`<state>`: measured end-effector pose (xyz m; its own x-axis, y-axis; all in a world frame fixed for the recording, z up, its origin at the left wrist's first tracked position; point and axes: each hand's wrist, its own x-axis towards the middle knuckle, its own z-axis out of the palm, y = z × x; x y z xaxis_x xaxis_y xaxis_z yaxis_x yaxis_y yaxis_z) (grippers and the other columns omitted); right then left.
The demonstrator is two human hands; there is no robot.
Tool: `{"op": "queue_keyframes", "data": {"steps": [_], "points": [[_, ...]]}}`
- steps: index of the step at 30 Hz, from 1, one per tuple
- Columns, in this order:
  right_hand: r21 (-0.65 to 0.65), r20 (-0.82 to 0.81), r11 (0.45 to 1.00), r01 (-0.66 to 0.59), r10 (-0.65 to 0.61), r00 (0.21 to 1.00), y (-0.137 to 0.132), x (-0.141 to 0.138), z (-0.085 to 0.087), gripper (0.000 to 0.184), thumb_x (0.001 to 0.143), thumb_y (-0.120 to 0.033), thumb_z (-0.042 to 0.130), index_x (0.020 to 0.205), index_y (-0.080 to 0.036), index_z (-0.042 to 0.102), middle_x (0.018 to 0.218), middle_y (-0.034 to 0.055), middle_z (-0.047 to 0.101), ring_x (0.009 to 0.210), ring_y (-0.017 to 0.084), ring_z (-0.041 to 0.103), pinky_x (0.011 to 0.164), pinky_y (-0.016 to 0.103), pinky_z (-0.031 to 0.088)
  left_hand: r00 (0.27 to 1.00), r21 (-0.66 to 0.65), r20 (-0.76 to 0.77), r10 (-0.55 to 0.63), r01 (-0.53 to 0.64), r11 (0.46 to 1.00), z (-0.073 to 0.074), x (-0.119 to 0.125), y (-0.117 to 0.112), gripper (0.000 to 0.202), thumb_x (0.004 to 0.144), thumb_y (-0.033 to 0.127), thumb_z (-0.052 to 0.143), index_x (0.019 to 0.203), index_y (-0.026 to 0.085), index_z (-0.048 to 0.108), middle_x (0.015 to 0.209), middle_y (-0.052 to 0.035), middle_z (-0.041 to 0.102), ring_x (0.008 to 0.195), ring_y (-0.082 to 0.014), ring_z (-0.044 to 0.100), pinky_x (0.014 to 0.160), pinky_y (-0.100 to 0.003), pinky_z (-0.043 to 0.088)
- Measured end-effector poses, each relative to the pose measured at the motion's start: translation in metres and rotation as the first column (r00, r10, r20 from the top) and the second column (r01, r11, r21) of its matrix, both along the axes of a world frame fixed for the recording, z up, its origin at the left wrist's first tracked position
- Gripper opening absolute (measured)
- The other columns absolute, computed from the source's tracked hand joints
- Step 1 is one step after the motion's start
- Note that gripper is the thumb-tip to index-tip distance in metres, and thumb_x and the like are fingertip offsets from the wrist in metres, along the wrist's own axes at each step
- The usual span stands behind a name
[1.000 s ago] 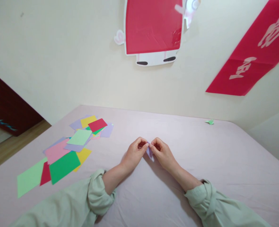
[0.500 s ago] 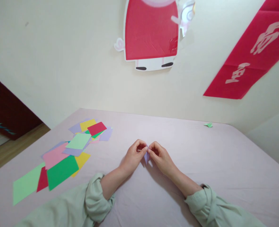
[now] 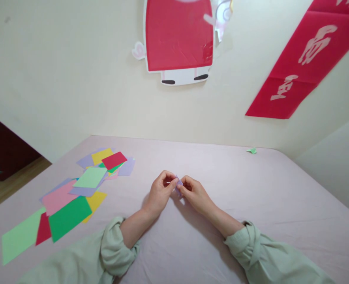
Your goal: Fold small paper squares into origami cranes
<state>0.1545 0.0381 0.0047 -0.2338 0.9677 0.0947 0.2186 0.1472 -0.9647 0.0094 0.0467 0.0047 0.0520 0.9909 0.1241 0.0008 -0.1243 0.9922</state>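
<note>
Between my two hands, just above the pale cloth-covered table (image 3: 186, 236), is a small piece of folded purple paper (image 3: 178, 182). My left hand (image 3: 160, 191) pinches its left side between thumb and fingers. On the other side, my right hand (image 3: 196, 194) is closed on the paper with thumb and forefinger. The fingertips of both hands nearly meet and cover much of the paper, so its full shape is hidden.
Loose coloured sheets lie overlapping on the left, among them a green sheet (image 3: 70, 217), a pink sheet (image 3: 59, 197) and a red sheet (image 3: 114, 160). A small folded green paper (image 3: 252, 150) rests near the far right edge. Behind the table rises a wall (image 3: 103, 90) with red decorations.
The purple paper has turned in my fingers: its point hung downward before, and now a corner shows above the fingertips. The whole view has shifted slightly.
</note>
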Motion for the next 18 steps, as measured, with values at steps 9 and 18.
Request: {"op": "queue_keyframes", "data": {"steps": [9,18], "points": [[0.033,0.032,0.999,0.003,-0.004,0.999,0.0002,0.0036,-0.0028,0.022,0.085,-0.035,0.055,0.070,-0.020,0.049,0.062,-0.0042,0.048,0.058,0.012,0.042,0.056,0.024,0.034,0.997,-0.070,0.047,-0.058,0.061,0.996,-0.0047,-0.0021,0.0034,0.024,0.079,0.031,0.063,0.097,0.017,0.057,0.080,0.0003,0.062,0.076,-0.0130,0.060,0.073,-0.025,0.046],[0.023,0.098,1.000,0.006,-0.008,0.995,0.0004,0.0035,-0.0026,0.022,0.086,-0.036,0.053,0.073,-0.019,0.053,0.066,-0.0019,0.053,0.062,0.014,0.048,0.059,0.026,0.036,0.998,-0.066,0.032,-0.059,0.061,0.996,-0.0024,-0.0005,0.0034,0.014,0.078,0.030,0.061,0.080,0.016,0.063,0.078,-0.0001,0.063,0.075,-0.0134,0.056,0.074,-0.026,0.044]]}}
